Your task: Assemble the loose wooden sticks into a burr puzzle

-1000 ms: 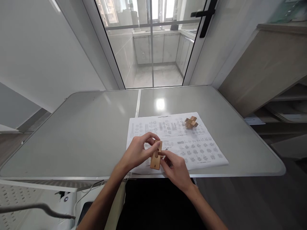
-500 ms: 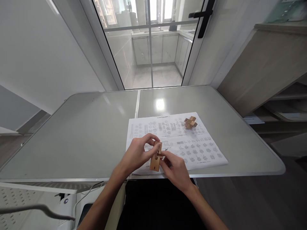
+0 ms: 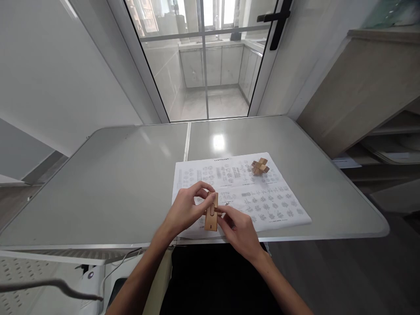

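Observation:
Between my hands, over the near edge of the printed sheet, is a flat wooden puzzle piece point(image 3: 211, 222) with a slot along its middle. My left hand point(image 3: 189, 207) pinches its upper end between thumb and fingers. From the right, my right hand point(image 3: 240, 229) grips a thin wooden bar point(image 3: 219, 213) that crosses the slotted piece, and a bit of it pokes out on the left side. My right fingertips are partly hidden. An assembled wooden interlocking puzzle point(image 3: 260, 166) rests on the sheet's far right part.
The paper sheet point(image 3: 282, 205), covered in small printed diagrams, lies on a grey table point(image 3: 124, 183). A glass door point(image 3: 206, 78) with a black handle stands beyond the table. On the right is a wooden shelf unit point(image 3: 344, 87); a white perforated surface point(image 3: 22, 280) shows at lower left.
The slotted piece has turned more upright and shifted slightly left. The crossing bar now reaches through, showing on the slotted piece's left side. Both hands keep their hold.

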